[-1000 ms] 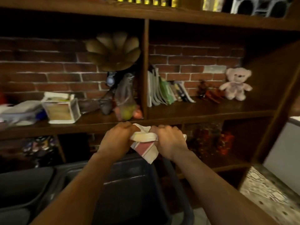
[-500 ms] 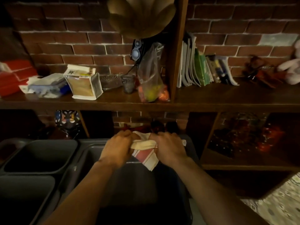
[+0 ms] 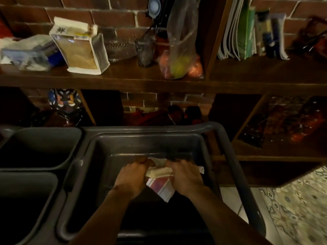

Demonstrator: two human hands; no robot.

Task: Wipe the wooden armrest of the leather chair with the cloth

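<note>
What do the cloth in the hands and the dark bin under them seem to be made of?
The cloth looks like soft woven fabric, cream with reddish stripes; it bunches and hangs limp. The bin seems moulded plastic, dark grey and smooth, going by its rounded rim and dull sheen.

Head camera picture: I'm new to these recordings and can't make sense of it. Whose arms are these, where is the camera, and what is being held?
There is no machine here. A person wears a camera on the head, looking forward and down, so the arms are their own. The left hand and the right hand both grip a bunched cloth, pale with reddish stripes, over a dark grey tub. Behind stands a wooden shelf against brick, carrying a paper bag, a plastic bag of fruit and some books. No chair or armrest is in view.
</note>
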